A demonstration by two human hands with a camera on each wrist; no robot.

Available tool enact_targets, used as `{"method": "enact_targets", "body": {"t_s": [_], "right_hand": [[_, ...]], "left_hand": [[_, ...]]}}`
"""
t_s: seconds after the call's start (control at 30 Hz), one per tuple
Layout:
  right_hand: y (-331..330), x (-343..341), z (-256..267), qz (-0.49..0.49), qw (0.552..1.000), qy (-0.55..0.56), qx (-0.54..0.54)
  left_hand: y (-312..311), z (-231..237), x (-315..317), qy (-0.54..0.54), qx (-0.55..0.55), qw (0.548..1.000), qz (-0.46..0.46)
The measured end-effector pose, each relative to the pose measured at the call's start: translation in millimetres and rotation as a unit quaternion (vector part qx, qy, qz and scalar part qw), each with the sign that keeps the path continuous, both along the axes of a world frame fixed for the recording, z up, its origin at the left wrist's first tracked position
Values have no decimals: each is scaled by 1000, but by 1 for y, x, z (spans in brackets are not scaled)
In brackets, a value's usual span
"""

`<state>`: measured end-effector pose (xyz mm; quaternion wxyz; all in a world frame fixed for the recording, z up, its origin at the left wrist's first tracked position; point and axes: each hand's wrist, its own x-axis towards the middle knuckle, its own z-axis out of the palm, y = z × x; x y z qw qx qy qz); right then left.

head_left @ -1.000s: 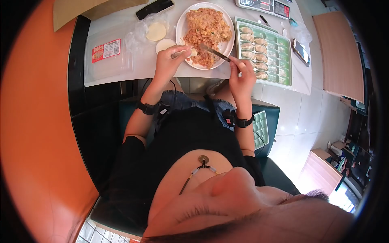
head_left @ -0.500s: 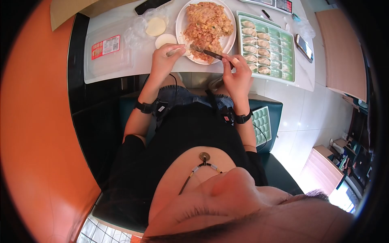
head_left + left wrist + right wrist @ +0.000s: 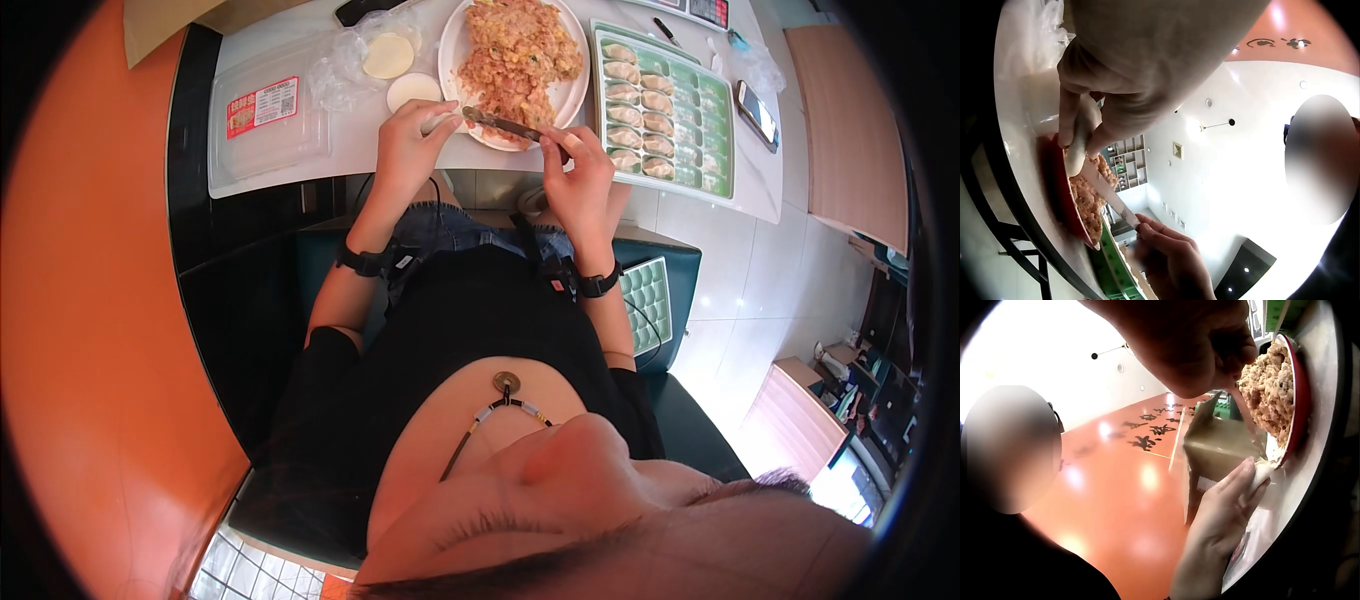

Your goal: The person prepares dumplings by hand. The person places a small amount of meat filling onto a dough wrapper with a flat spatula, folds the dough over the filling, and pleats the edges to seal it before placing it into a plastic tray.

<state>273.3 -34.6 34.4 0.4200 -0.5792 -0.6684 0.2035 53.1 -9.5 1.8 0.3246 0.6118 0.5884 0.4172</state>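
Observation:
My left hand [image 3: 403, 148] pinches a folded dumpling wrapper [image 3: 1077, 153] between thumb and fingers, over the near-left rim of the plate [image 3: 450, 55]. In my right hand [image 3: 582, 172] is a flat, thin-bladed spreader [image 3: 508, 126], held by its handle end. Its blade points left, and the tip meets the wrapper at my left fingertips. Pink minced filling [image 3: 525, 60] is heaped on the plate just beyond both hands. In the left wrist view the blade [image 3: 1109, 192] spans the gap between the hands. The wrapper's inside is mostly hidden by the left fingers.
Round wrappers [image 3: 388, 56] lie in a plastic bag, with another pale round [image 3: 412, 90] nearer. A green tray [image 3: 715, 125] at right holds rows of dumplings [image 3: 657, 122]. A clear lidded box [image 3: 265, 150] stands left; a phone [image 3: 757, 115] lies far right.
My right hand has moved left, bringing the spreader's blade from over the filling to the wrapper. The left hand stays near the plate's edge, its wrapper now less visible between the fingers.

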Motion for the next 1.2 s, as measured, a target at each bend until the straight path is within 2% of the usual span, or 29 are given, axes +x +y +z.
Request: {"method": "enact_targets", "body": {"t_s": [0.2,0.5,0.7,0.83,1.2], "right_hand": [[3,1,-15,-4,1000,-1,-25],[4,4,-10,-10,999,-28,-30],[5,6,-8,-26,998,-63,-3],[1,-2,0,-26,999,-4,-40],[7,2,-16,-27,998,-58,6]], "left_hand": [[0,2,0,18,-9,1000,-3],[-1,2,-1,26,-10,1000,-4],[-1,3,-2,32,-14,999,-6],[-1,2,-2,28,-15,999,-6],[-2,12,-7,4,-10,1000,9]]}}
